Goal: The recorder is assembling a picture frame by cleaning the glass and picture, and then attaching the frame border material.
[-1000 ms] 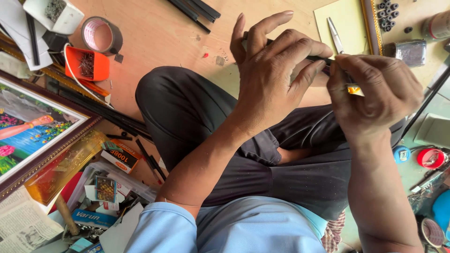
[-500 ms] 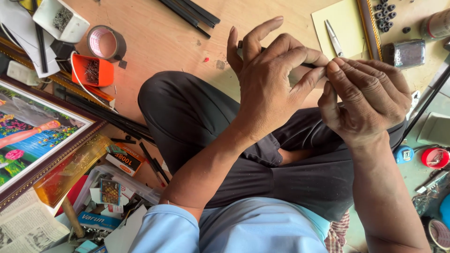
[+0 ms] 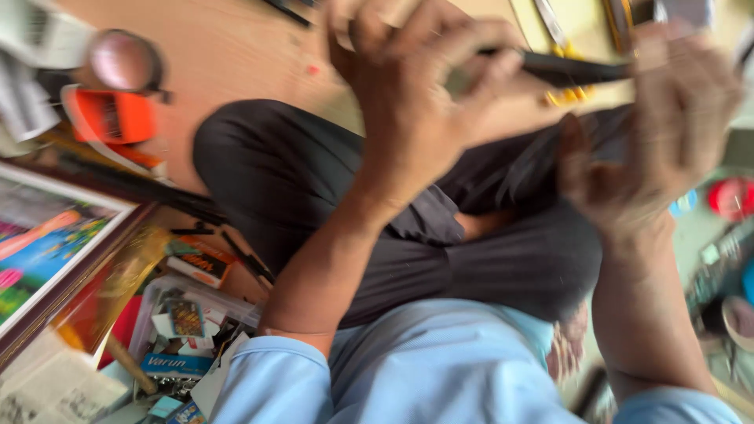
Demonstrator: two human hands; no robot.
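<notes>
- Two hands raised over the person's lap, both blurred.
- Left hand (image 3: 424,74): fingers curled and clenched around the near end of a dark slim rod (image 3: 577,71); thumb and forefinger pinch it from above.
- Right hand (image 3: 667,126): at the rod's far end, fingers folded toward it; blur hides whether it truly grips, so I cannot tell.
- Dark slim rod: held level between the two hands, high in the view, above the knees; a small yellow piece (image 3: 567,96) shows just beneath it, shape unclear.
- Dark trousers (image 3: 314,180): legs crossed, filling the middle of the view under both forearms.
- Light blue shirt (image 3: 408,369): sleeves and front, at the lower edge.
- Wooden floor (image 3: 236,55): bare, pale brown, beyond the raised knee.
- Orange tool (image 3: 106,118): on the floor at upper left, just beside a roll of tape (image 3: 122,59).
- Framed picture (image 3: 47,243): bright colours, dark wooden frame, at the left edge.
- Clear plastic box (image 3: 184,314): lower left, holding small packets and cards.
- Newspaper (image 3: 47,385): bottom left corner, near the box.
- Red round lid (image 3: 730,196): right edge, well apart from the hands.
</notes>
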